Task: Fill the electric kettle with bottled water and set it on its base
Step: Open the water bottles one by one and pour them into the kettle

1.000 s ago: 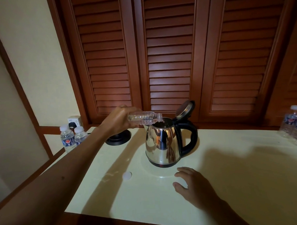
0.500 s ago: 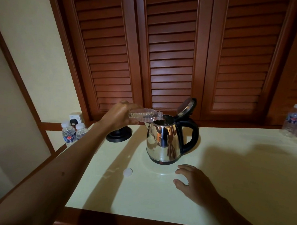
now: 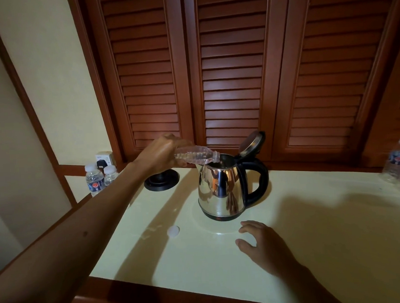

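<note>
On the pale table (image 3: pixel 313 249) our left hand (image 3: pixel 162 156) grips the bottle (image 3: pixel 193 156) tipped into the open kettle (image 3: pixel 221 191), our right hand (image 3: pixel 260 245) rests spread nearby, and we judge the slick, heavier kettle best lifted to its base (image 3: pixel 161 181) by its handle (image 3: pixel 258 180).

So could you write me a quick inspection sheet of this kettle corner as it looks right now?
Surface: pale table top with wooden edge.
Job's things: steel kettle standing on the table, lid open; clear bottle tipped sideways, mouth at the kettle's opening; black base apart, behind left.
Clutter: white cap lying loose; spare bottles at far left and far right.
Hands: left hand grips the bottle; right hand rests near the kettle, fingers relaxed.
Cables: nothing seen; wall socket with a plug.
Surroundings: louvred wooden doors, cream wall.
</note>
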